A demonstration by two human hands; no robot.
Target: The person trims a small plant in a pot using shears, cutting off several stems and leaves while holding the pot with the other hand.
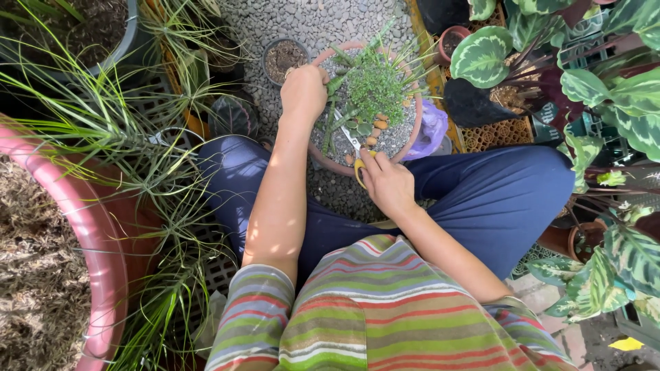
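Note:
A round pink pot (412, 141) filled with grey gravel stands on the ground between my knees. A fine-leaved green plant (375, 86) grows in its middle, with small succulents beside it. My left hand (304, 89) grips a thick green stem at the pot's left rim. My right hand (386, 182) holds yellow-handled scissors (354, 148) at the pot's near edge, their blades lying on the gravel and pointing toward the stems.
A small dark pot (283, 58) of soil sits beyond on the gravel ground. A large pink basin (82, 227) and spiky grass-like plants (137, 151) crowd the left. Broad patterned-leaf plants (605, 89) in pots fill the right. A purple bag (432, 127) lies beside the pot.

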